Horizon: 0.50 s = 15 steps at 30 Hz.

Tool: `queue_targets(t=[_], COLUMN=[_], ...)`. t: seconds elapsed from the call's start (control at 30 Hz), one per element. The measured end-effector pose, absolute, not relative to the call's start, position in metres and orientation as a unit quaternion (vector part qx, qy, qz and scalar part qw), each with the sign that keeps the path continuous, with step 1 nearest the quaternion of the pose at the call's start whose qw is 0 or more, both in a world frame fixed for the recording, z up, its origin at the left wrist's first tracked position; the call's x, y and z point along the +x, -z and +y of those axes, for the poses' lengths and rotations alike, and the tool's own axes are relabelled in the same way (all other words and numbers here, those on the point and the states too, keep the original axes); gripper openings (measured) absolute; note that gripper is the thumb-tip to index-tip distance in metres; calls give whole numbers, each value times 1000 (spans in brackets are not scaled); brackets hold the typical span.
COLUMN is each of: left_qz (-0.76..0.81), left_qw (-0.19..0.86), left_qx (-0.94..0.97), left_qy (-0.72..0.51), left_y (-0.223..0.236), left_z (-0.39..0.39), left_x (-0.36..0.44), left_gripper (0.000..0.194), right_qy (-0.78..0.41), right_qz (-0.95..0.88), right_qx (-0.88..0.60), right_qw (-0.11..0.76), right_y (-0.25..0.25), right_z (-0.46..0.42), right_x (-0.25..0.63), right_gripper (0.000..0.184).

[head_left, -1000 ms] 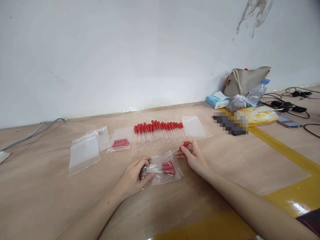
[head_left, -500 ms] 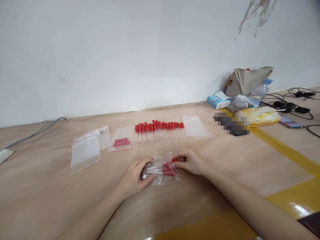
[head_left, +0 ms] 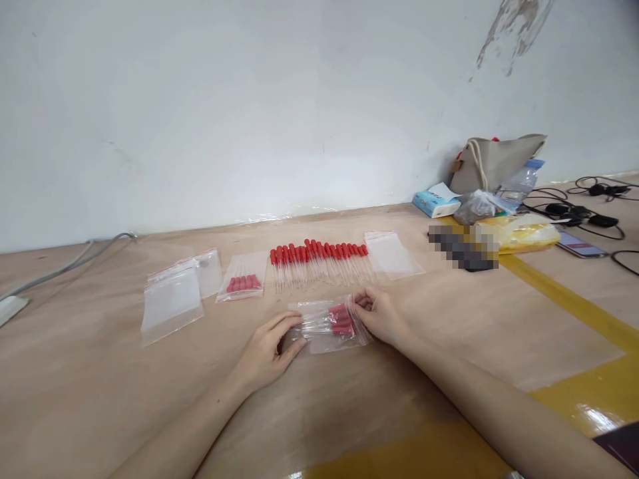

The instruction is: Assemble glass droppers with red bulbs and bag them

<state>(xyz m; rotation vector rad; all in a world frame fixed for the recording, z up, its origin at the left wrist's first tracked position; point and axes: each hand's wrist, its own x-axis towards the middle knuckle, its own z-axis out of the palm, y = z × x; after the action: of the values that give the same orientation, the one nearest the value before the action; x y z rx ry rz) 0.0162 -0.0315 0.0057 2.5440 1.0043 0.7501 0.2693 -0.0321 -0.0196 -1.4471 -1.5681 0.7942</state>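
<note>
A clear zip-lock bag point(head_left: 322, 340) lies in front of me with several red-bulbed droppers point(head_left: 342, 320) inside, their bulbs toward the zip end on the right. My right hand point(head_left: 382, 316) pinches that zip end. At the opposite end, my left hand point(head_left: 272, 346) rests with thumb and fingers apart, fingertips touching the bag's edge. Beyond the hands, a row of loose droppers point(head_left: 319, 256) is laid side by side, red bulbs away from me. To its left lies another filled bag point(head_left: 243, 276) with red bulbs near its close edge.
Flat unfilled zip-lock bags point(head_left: 172, 299) lie at the left, and more bags point(head_left: 393, 254) right of the dropper row. A tissue pack point(head_left: 436, 201), fabric bag point(head_left: 499, 163), yellow package point(head_left: 529, 234), phone point(head_left: 582, 243) and black cables point(head_left: 579, 213) occupy the right. A grey cable point(head_left: 64, 268) runs along the left.
The filled bag has shifted slightly away from me and to the right, and lies flatter. All its red bulbs now sit inside. My right hand has moved to the zip edge; my left thumb has come off the bag.
</note>
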Motion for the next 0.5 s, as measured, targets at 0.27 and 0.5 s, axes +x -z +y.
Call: queue_targets(t=[0.27,0.5], left_qz=[306,304], left_qw=[149,179], left_qx=[910,910], left_qy=[-237,-217], left_y=[-9,-12], left_z=[-32,-34], left_x=[16,18], left_gripper=[34,29], right_qy=[-294,-99], right_qz=[-699,-592], right_qx=[-550,-761], right_qw=[349,247], right_y=[0,-23], right_z=[-23,36], right_x=[288,317], right_gripper=[20,21])
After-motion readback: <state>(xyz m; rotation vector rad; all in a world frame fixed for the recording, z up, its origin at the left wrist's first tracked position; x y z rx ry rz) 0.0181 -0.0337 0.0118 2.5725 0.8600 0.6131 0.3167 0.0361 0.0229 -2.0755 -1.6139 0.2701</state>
